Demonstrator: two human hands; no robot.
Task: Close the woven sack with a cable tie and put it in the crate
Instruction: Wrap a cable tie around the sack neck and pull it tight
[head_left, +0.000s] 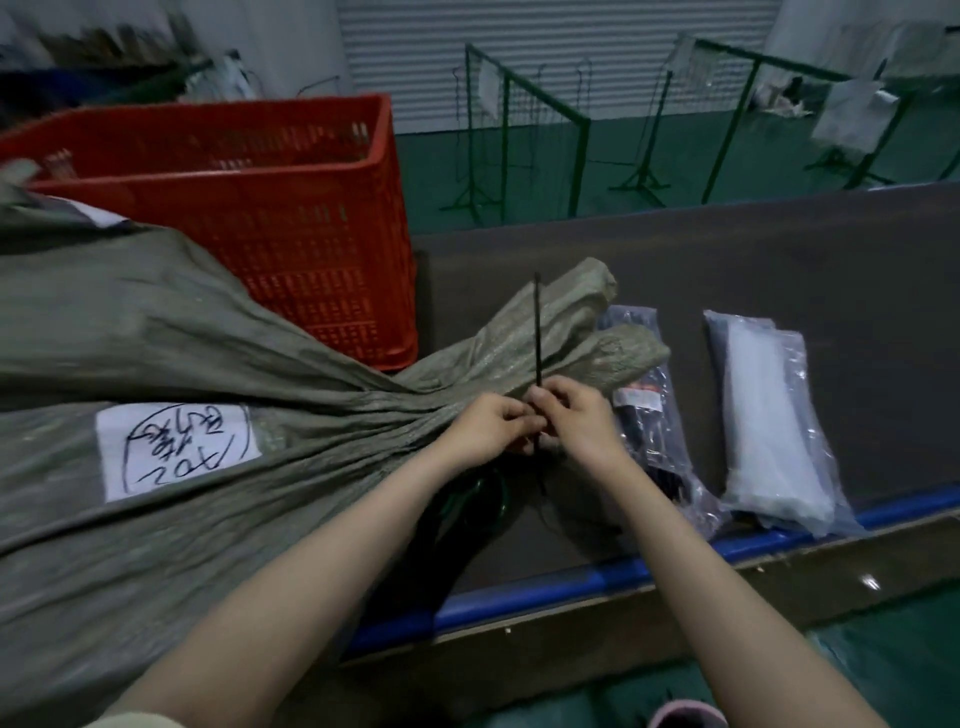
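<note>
On table (779, 270), one woven sack (156, 332), one cable tie (537, 327) pinched in both hands' grip, left hand (485, 426), right hand (576, 415), one red crate (291, 208), two packets.

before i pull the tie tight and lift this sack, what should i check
1. Neck of the sack gathered into one bunch under both hands: ok.
2. Cable tie at the neck, its free end sticking up past the fingers: ok.
3. Tie's tail threaded through its head: cannot tell, the left hand and right hand cover it.
4. No loose fabric caught in the loop: cannot tell, hidden by the hands.
5. Red crate close by, behind the sack, top open: ok.
6. Room inside the crate: cannot tell, its inside is barely visible.
</note>
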